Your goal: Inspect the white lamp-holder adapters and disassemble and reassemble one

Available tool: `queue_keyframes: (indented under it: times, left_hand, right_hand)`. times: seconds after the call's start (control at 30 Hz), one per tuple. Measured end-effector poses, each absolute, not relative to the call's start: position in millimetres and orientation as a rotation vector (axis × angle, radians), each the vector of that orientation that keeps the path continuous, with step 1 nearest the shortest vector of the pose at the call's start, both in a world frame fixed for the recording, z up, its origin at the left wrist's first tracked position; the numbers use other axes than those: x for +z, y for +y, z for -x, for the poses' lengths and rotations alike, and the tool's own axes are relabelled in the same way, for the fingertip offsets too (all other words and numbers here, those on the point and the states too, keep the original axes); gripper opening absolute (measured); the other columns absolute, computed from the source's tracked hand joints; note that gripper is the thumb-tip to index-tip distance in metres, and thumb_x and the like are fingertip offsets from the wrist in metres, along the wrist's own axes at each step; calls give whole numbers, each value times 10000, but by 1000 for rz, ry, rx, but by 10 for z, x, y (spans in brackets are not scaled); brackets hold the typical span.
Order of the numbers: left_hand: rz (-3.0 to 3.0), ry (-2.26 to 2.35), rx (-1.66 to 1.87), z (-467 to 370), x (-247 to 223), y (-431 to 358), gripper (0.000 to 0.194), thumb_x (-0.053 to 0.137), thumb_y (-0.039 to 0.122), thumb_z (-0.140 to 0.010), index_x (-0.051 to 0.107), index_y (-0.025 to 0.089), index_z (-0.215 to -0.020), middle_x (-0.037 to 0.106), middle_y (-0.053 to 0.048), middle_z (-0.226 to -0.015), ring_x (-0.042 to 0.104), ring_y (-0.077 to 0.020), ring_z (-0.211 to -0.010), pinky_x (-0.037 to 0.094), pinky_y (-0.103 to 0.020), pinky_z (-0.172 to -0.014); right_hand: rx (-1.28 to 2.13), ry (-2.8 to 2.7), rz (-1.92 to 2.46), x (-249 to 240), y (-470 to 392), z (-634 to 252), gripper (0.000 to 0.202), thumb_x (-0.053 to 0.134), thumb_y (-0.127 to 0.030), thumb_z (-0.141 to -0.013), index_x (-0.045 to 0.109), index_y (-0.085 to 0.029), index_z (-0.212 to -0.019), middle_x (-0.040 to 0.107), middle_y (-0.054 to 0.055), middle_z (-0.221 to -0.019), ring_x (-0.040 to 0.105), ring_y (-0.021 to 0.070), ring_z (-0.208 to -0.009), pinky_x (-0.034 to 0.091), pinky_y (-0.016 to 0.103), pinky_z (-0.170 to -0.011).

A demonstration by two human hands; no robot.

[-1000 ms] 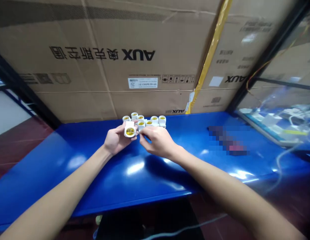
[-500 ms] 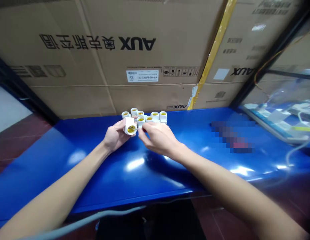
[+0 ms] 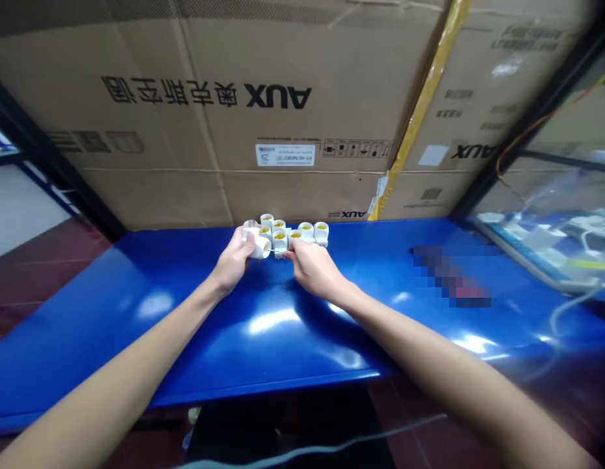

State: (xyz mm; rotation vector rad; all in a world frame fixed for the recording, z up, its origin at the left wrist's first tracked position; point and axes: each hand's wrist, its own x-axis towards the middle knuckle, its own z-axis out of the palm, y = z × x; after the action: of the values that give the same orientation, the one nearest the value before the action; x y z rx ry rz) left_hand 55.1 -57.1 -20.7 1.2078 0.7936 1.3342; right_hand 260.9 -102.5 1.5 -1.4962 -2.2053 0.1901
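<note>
The left hand (image 3: pixel 232 262) was curled closed around a white fitting (image 3: pixel 258 245), its thumb against the body and the other fingers mostly hidden; the fitting hung above the bench (image 3: pixel 224 358), just in front of a cluster of similar white fittings (image 3: pixel 279 243), its round mouth tipped toward the right hand (image 3: pixel 313 264). That hand was closed in a pinch on a thin pale rod (image 3: pixel 277 250), which ran to the mouth; how far it went inside could not be told.

The fitting looked light and stiff, probably hard plastic or ceramic; its smooth outside might have let it turn or slip under a sideways push, and a ceramic one could have chipped if dropped; the best hold seemed to be the outer body behind the rim, leaving the mouth free; the rod looked slender enough to bend, so a pinch near its working end seemed the surer one.
</note>
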Motion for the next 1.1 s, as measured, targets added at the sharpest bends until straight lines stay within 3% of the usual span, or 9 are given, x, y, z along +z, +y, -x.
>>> queue_keyframes:
  times: [0.13, 0.3, 0.4, 0.5, 0.67, 0.77, 0.87, 0.97, 1.1]
  left_hand:
    - [-1240, 965, 1323, -558, -220, -571, 242, 786, 358, -1002, 682, 183, -1134, 691, -26, -912, 585, -154, -752, 459, -260, -652]
    - [-1266, 1003, 1289, -560, -147, -565, 268, 763, 431, -1023, 647, 189, -1014, 656, -13, -798, 545, -148, -643, 420, -279, -592]
    - [-1319, 989, 1315, -561, -94, -580, 289, 815, 427, -987, 646, 193, -998, 651, -3, -760, 531, -145, -615, 389, -290, -586]
    - [-1368, 1004, 1348, -574, -72, -611, 290, 843, 405, -966, 642, 198, -998, 648, 4, -741, 522, -150, -618, 375, -300, -595]
    - [-1437, 959, 1299, -593, -84, -640, 354, 857, 453, -946, 612, 219, -1049, 635, 21, -726, 520, -156, -596, 374, -305, -586]
    - [-1450, 1032, 1295, -576, -125, -607, 395, 884, 454, -920, 606, 222, -1079, 650, 17, -759, 563, -165, -644, 406, -296, -610]
    - [-1398, 1034, 1345, -548, -166, -559, 388, 895, 446, -910, 618, 224, -1066, 659, -1, -786, 618, -192, -724, 429, -295, -640]
    - [-1341, 1007, 1404, -535, -170, -544, 350, 890, 418, -919, 633, 214, -1040, 668, -17, -803, 628, -202, -756, 431, -302, -664]
    - [-1375, 1083, 1379, -559, -158, -575, 312, 874, 383, -940, 638, 207, -1045, 668, -16, -806, 619, -198, -777, 430, -305, -691]
  right_hand:
    - [-71, -2299, 1417, -82, -979, -2596, 253, 430, -152, -1124, 679, -158, -1081, 758, 176, -1080, 659, 291, -958, 492, 391, -867]
    - [-340, -2287, 1365, -78, -918, -2601, 357, 350, -214, -1161, 685, -126, -1074, 714, 211, -1097, 582, 318, -1034, 474, 436, -966]
    - [-287, -2314, 1394, -49, -888, -2623, 268, 419, -52, -1057, 679, -113, -1088, 714, 220, -1145, 576, 322, -1091, 470, 429, -1012]
    - [-207, -2375, 1441, -57, -868, -2636, 307, 487, 42, -933, 679, -144, -1085, 755, 197, -1128, 622, 316, -1074, 499, 398, -940]
    - [-143, -2271, 1578, -97, -847, -2628, 196, 521, -85, -1020, 652, -173, -1138, 773, 200, -1172, 683, 304, -923, 479, 372, -754]
    - [-58, -2249, 1510, -98, -833, -2628, 144, 492, -119, -1066, 610, -164, -1134, 757, 195, -1121, 674, 285, -931, 481, 366, -772]
    - [54, -2244, 1335, -113, -815, -2641, 85, 503, -178, -1102, 574, -158, -1144, 723, 170, -1148, 664, 250, -1011, 519, 363, -888]
    - [80, -2304, 1214, -159, -785, -2654, 145, 453, -103, -1082, 579, -165, -1118, 689, 155, -1203, 650, 224, -1094, 526, 353, -1002]
    - [38, -2336, 1352, -189, -756, -2659, 219, 463, -11, -995, 573, -198, -1025, 715, 131, -1093, 658, 239, -1001, 533, 351, -910]
